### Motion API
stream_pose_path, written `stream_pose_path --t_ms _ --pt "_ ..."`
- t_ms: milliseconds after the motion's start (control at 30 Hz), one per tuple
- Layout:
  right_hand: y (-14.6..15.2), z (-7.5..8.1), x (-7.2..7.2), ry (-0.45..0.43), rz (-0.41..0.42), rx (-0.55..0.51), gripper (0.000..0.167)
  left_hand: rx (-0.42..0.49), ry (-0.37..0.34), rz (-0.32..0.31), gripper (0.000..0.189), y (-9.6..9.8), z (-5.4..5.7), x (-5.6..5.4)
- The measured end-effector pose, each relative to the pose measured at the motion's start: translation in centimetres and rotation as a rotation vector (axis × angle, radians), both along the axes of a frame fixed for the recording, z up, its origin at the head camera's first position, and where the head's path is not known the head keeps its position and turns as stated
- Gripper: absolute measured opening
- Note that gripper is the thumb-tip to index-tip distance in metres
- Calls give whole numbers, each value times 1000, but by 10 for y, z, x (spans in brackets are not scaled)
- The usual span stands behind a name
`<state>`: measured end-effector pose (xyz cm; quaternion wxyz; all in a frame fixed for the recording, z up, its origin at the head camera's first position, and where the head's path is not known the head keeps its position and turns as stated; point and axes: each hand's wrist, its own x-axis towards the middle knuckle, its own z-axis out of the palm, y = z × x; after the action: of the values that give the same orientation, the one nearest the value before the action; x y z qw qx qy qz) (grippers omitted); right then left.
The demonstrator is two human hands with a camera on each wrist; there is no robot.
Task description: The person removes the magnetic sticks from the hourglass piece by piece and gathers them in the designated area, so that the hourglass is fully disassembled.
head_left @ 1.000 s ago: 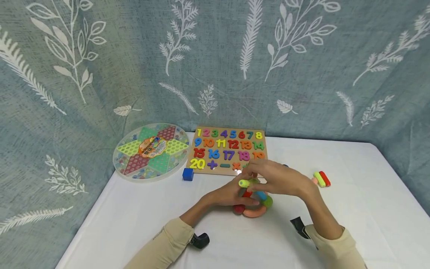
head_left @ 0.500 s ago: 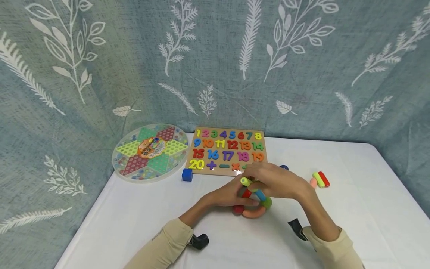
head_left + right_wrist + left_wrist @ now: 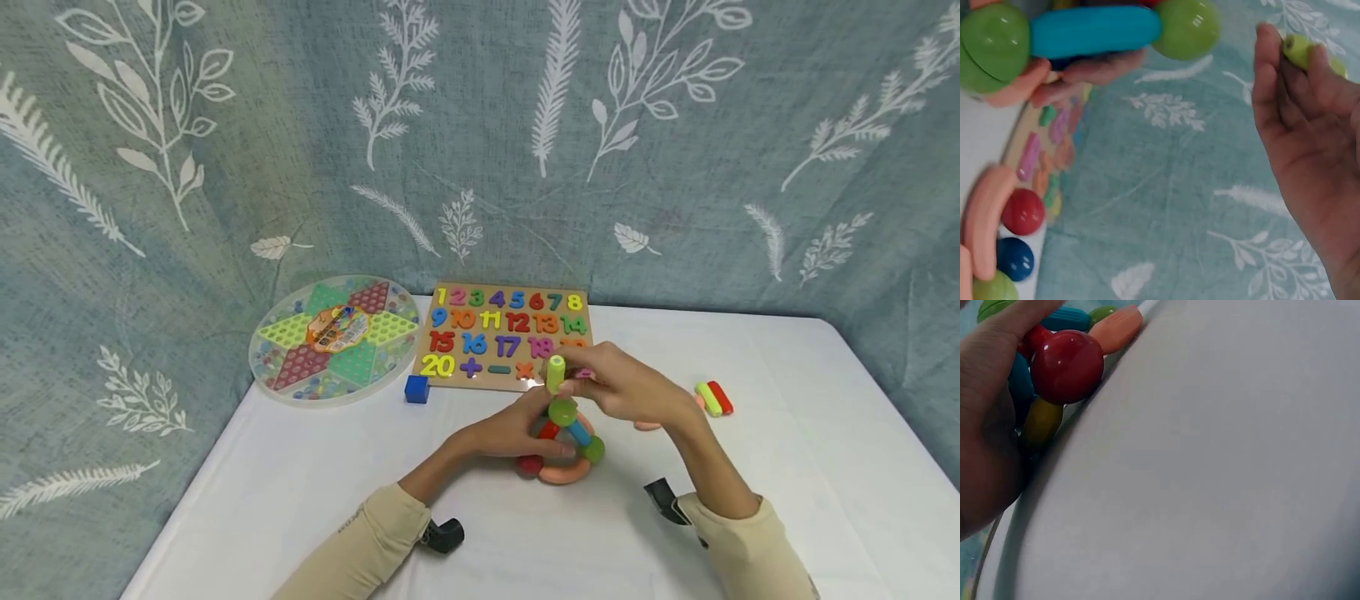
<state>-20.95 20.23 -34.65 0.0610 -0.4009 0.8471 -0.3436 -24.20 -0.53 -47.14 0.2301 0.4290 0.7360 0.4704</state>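
A pyramid-like frame of toy building sticks and balls stands on the table, with a red ball (image 3: 1067,367), a blue stick (image 3: 1094,31) and a green ball (image 3: 562,412) at its peak. My left hand (image 3: 517,429) holds this frame from the left, thumb in front and fingers behind. Between thumb and fingertips my right hand (image 3: 626,387) pinches a yellow-green stick (image 3: 555,374), upright above the peak. The right wrist view shows a gap between this stick and the green ball. Part of the frame is hidden behind my left hand.
Behind the hands lies a wooden number board (image 3: 491,381), with a blue cube (image 3: 417,389) at its corner. A round Chinese checkers board (image 3: 341,333) lies at the back left. Loose sticks (image 3: 718,398) lie to the right; the right wrist view also shows a loose red ball (image 3: 1022,212) and blue ball (image 3: 1015,258).
My right hand has lifted slightly and turned the yellow-green stick from nearly level to upright, uncovering the green ball at the peak. My left hand keeps its hold on the frame.
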Motion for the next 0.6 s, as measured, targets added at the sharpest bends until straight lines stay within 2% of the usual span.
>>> stream_pose_path --t_ms 67,167,233,333,500,600 --pt "7 3 0 36 -34 -35 15 -84 40 17 77 -3 5 1" --pt "20 9 1 116 -117 -23 21 -213 93 40 87 -10 15 2" --pt "27 13 2 151 -162 -6 22 -280 130 49 93 -16 23 5" --pt "36 19 3 209 -186 4 20 -363 196 83 91 -24 32 12" --pt "44 25 5 269 -195 -4 20 -466 313 204 94 -31 45 30" --pt "43 26 5 249 -205 1 18 -504 350 264 81 -34 53 39"
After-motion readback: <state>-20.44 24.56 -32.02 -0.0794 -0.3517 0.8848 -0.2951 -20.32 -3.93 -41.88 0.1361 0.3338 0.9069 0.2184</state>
